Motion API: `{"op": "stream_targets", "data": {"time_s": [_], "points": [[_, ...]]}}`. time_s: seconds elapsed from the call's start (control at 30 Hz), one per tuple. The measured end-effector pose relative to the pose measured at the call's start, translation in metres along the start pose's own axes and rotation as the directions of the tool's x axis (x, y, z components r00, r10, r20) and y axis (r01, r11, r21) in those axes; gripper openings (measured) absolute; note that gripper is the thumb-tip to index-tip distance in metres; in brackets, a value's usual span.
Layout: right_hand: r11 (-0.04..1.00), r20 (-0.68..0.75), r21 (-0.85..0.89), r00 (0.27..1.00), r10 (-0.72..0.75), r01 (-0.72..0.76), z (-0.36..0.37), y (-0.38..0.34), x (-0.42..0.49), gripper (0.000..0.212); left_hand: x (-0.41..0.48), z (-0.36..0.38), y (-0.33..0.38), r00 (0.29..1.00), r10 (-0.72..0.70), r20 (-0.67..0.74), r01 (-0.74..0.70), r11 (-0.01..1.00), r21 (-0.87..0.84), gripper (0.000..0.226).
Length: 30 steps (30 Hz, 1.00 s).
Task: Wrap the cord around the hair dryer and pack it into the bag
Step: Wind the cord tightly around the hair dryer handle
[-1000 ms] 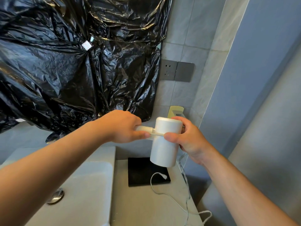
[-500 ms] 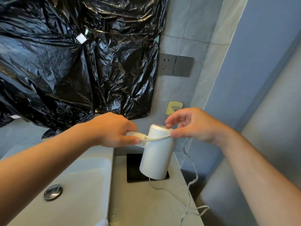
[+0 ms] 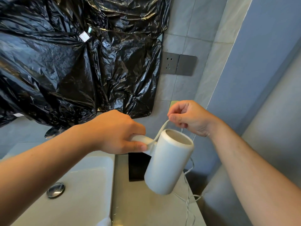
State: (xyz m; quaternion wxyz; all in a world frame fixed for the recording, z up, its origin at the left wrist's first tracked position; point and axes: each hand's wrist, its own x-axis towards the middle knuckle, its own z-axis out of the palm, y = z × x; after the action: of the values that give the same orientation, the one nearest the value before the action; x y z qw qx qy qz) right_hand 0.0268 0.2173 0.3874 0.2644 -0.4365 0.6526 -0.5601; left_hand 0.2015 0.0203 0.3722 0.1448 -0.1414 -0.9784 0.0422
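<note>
A white hair dryer (image 3: 166,163) hangs in the air above the counter, its barrel pointing down and its open rear end facing up. My left hand (image 3: 120,132) grips the dryer's white handle at the left. My right hand (image 3: 189,116) pinches the thin white cord (image 3: 160,130) just above the barrel's top rim. From the pinch the cord runs down to the handle. More cord trails behind the barrel and loops down over the counter's right edge. No bag for packing is clearly identifiable.
A white sink (image 3: 70,190) with a chrome drain plug (image 3: 55,189) sits lower left. A black square mat (image 3: 138,167) lies on the grey counter (image 3: 146,207) under the dryer. Black plastic sheeting (image 3: 65,62) covers the wall; a grey socket plate (image 3: 178,65) is beside it.
My right hand let go of the barrel, took the cord and lifted it above the rim. The dryer tilted so its open rear end now faces up.
</note>
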Motion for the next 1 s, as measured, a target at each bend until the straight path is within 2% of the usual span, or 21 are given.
{"op": "stream_targets", "data": {"time_s": [0.07,0.17,0.27,0.4,0.47,0.53,0.6,0.67,0.77,0.87,1.0], "points": [[0.996,-0.01,0.071,0.999,0.051,-0.05,0.005,0.01,-0.003,0.019,0.0,-0.006,-0.003,0.996,0.01,-0.092,-0.016,0.997,-0.074,0.054],[0.962,0.104,0.245,0.99,0.095,-0.118,0.021,0.019,-0.012,0.019,0.0,-0.01,-0.008,0.98,-0.041,-0.196,0.018,0.992,-0.122,0.055],[0.898,0.101,0.389,0.978,0.182,-0.207,0.041,0.032,-0.015,0.045,0.004,-0.007,-0.011,0.957,-0.154,-0.247,0.118,0.98,-0.158,0.054],[0.802,-0.04,0.577,0.975,0.219,-0.156,0.055,0.055,-0.014,0.059,0.009,0.002,-0.011,0.937,-0.286,-0.202,0.262,0.955,-0.137,0.056],[0.733,-0.105,0.671,0.963,0.248,-0.115,0.055,0.063,-0.012,0.053,0.013,0.007,-0.01,0.925,-0.363,-0.109,0.347,0.926,-0.146,0.054],[0.725,-0.128,0.68,0.956,0.265,-0.11,0.052,0.065,-0.011,0.041,0.016,0.009,-0.006,0.913,-0.408,0.0,0.404,0.903,-0.148,0.046],[0.733,-0.123,0.663,0.944,0.306,-0.151,0.05,0.062,-0.011,0.043,0.018,0.01,0.0,0.905,-0.423,0.053,0.426,0.897,-0.115,0.05],[0.732,-0.16,0.663,0.924,0.346,-0.159,0.045,0.064,-0.01,0.049,0.019,0.012,0.004,0.911,-0.411,0.025,0.411,0.907,-0.088,0.049],[0.696,-0.233,0.707,0.889,0.395,-0.124,0.038,0.072,-0.006,0.024,0.023,0.013,0.004,0.903,-0.429,-0.006,0.421,0.889,-0.178,0.041],[0.659,-0.195,0.736,0.884,0.425,-0.154,0.038,0.081,-0.007,0.029,0.028,0.016,-0.001,0.883,-0.47,0.009,0.458,0.856,-0.24,0.032],[0.732,-0.117,0.611,0.88,0.461,-0.302,0.05,0.082,-0.022,0.019,0.038,0.027,-0.014,0.836,-0.547,-0.044,0.538,0.833,-0.13,0.039]]}}
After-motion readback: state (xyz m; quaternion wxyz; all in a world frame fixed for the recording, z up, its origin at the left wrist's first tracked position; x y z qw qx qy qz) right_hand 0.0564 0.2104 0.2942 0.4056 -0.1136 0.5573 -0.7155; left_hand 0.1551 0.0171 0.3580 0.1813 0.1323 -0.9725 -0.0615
